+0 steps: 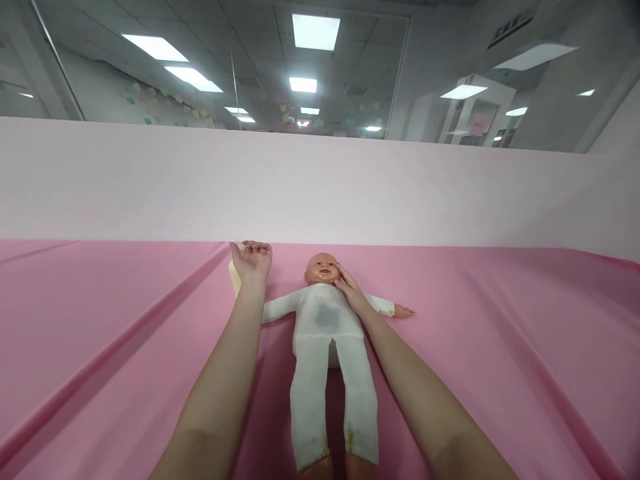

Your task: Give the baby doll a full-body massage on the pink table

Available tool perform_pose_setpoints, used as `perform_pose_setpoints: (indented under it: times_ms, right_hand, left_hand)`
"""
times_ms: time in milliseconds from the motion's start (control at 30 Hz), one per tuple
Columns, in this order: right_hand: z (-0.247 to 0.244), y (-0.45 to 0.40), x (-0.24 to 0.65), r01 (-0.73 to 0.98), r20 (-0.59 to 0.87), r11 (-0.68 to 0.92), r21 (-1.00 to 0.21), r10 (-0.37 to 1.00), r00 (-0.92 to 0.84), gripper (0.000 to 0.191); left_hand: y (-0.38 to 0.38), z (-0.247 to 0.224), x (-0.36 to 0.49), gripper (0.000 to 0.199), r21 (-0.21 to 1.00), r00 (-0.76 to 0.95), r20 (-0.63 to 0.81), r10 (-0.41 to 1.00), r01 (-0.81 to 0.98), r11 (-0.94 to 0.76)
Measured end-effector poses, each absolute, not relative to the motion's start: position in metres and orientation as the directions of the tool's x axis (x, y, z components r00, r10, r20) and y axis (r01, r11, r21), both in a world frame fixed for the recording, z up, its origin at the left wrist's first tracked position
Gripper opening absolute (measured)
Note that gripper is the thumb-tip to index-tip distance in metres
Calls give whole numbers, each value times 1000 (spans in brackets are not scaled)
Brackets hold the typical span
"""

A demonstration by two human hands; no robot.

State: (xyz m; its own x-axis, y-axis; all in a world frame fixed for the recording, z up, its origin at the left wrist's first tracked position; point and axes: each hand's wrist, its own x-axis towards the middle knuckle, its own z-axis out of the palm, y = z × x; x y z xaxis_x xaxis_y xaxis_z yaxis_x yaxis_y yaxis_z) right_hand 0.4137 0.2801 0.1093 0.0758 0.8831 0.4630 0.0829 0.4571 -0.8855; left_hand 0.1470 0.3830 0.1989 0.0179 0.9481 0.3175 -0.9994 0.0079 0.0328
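White cloth covered the body of the doll [327,317], which lay on its back along the middle of the pink sheet [500,373], head away from the camera and legs toward it. The likeliest trouble, as I judged it, was the head rolling or the whole body skidding on that smooth covering, should the right hand [351,290] press too hard from its side with nothing bracing the other; a careless swing of the left forearm [225,373] could also have dragged the outstretched cloth arm it crossed. The head looked hard, shiny and tan, the body soft, with a broad grey patch across the belly and brownish-yellow stains near the leg cuffs. The right hand lay along the side of the head, fingers close together with their tips at the cheek, resting rather than clamped. The left hand [255,263] was turned palm up beside the doll, thumb apart from loosely curled fingers, holding nothing that showed. Behind it stuck out a pale yellow object [233,280], too covered to identify. Farther out, long folds ran through the sheet, a white panel [320,187] stood across its far edge, and above that glass [360,67] showed bright ceiling lights [316,32]
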Motion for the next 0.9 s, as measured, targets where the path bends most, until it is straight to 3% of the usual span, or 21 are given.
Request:
perform_pose_setpoints:
  times_ms: [167, 433, 567, 900]
  right_hand:
    - [112, 279, 411, 88, 458, 452, -888, 886, 69, 64]
    - [116, 275, 409, 139, 455, 442, -886, 887, 80, 66]
    - [116, 275, 410, 148, 457, 443, -884, 886, 78, 66]
    - [111, 277, 412, 142, 466, 453, -880, 880, 85, 63]
  left_hand:
    - [391, 197, 142, 26, -4, 27, 328, 944, -1000, 30]
    - [389, 195, 144, 34, 140, -5, 358, 934, -988, -59]
    - [390, 196, 143, 33, 99, -4, 314, 949, -994, -37]
    - [393, 194, 141, 29, 58, 52, 372, 927, -998, 33]
